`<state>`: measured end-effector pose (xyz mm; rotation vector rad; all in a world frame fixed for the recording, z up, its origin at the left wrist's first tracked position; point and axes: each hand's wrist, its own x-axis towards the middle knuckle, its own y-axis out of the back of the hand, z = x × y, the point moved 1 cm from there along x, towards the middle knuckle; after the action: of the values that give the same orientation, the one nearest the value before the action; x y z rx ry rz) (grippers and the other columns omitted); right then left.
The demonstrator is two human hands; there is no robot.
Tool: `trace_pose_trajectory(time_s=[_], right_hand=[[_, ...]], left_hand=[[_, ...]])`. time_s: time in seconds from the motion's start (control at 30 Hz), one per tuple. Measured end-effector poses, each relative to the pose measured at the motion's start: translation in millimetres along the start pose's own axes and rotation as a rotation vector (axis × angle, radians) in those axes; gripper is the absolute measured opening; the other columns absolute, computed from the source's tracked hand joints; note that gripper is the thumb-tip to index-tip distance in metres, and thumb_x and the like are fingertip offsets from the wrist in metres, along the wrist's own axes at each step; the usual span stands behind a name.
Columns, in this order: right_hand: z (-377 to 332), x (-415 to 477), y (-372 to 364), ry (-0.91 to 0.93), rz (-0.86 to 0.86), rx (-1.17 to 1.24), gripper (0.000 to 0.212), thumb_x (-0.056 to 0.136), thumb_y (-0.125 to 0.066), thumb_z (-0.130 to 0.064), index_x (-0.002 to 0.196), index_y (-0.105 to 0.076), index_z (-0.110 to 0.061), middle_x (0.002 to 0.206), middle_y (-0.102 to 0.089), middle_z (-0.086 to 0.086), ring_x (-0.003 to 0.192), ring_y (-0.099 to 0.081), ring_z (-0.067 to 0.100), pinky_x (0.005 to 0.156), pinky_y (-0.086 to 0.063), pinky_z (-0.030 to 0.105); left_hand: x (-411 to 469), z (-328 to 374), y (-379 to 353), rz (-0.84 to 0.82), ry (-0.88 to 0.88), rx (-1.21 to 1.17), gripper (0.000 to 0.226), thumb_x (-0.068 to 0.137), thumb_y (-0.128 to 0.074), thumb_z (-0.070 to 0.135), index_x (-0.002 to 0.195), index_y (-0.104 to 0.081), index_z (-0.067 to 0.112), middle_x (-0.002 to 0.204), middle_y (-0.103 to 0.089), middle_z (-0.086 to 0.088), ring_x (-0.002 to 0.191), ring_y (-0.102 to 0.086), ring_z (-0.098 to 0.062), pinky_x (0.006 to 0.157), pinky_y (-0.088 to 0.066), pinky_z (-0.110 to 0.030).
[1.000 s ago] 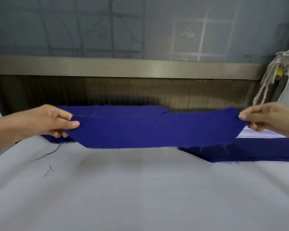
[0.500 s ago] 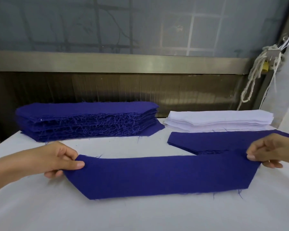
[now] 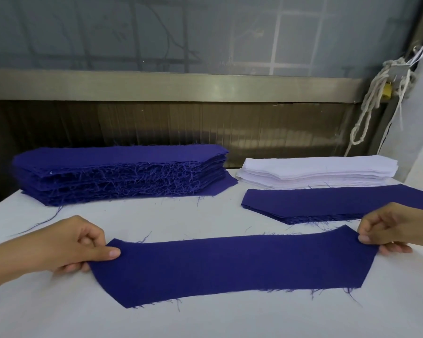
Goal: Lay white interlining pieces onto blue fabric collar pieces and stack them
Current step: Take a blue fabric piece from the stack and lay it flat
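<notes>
The blue piece (image 3: 230, 267) has come down: a second ago it was stretched in the air between the two hands, high enough to hide the stacks behind it, and now it lies along the near part of the table (image 3: 205, 320), its long side across the person's front and its frayed threads trailing on the white cover. The left hand (image 3: 76, 245) pinches the left tip between thumb and curled fingers, and the right hand (image 3: 388, 230) pinches the right tip the same way, so both ends look a touch raised while the middle rests flat. Neither hand has let go yet. Behind it, well apart, stands the tall blue stack (image 3: 117, 172) at the back left, and the white stack (image 3: 320, 173) at the back right, with a low blue pile (image 3: 340, 203) just in front of the white one and near the right hand. To my eye the laying-down of this piece is nearly done; once the tips are released it should lie smooth and bare, ready for a white piece from the back right. The cloth looks limp, so a careless release could leave a corner folded.
</notes>
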<state>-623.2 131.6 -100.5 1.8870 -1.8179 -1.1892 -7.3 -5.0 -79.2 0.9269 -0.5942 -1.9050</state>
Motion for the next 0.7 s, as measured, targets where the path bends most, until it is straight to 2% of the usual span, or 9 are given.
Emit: trace_pose_trajectory(time_s=[0.5,0.7], right_hand=[[-11.9,-6.3,-5.1,-0.029,-0.026,-0.005,0.059,0.055,-0.095,-0.056,0.085,-0.074,-0.010,0.067,-0.068,0.018,0.046,-0.050,0.015,0.042,-0.041,0.023],[-15.5,-10.4,-6.1,-0.050,0.002,-0.023,0.056,0.053,-0.095,-0.059,0.083,-0.071,-0.018,0.064,-0.063,0.012,0.043,-0.044,0.014,0.041,-0.038,0.021]], left_hand=[[-1.9,-3.2,-1.8,0.121,-0.059,0.100,0.045,0.056,-0.073,0.070,0.065,-0.071,0.026,0.057,-0.070,-0.004,0.040,-0.051,-0.008,0.044,-0.040,-0.015],[0.8,-5.1,1.3,0.249,-0.144,0.185,0.037,0.047,-0.079,0.067,0.061,-0.067,0.035,0.058,-0.069,0.005,0.045,-0.054,0.000,0.054,-0.044,-0.016]])
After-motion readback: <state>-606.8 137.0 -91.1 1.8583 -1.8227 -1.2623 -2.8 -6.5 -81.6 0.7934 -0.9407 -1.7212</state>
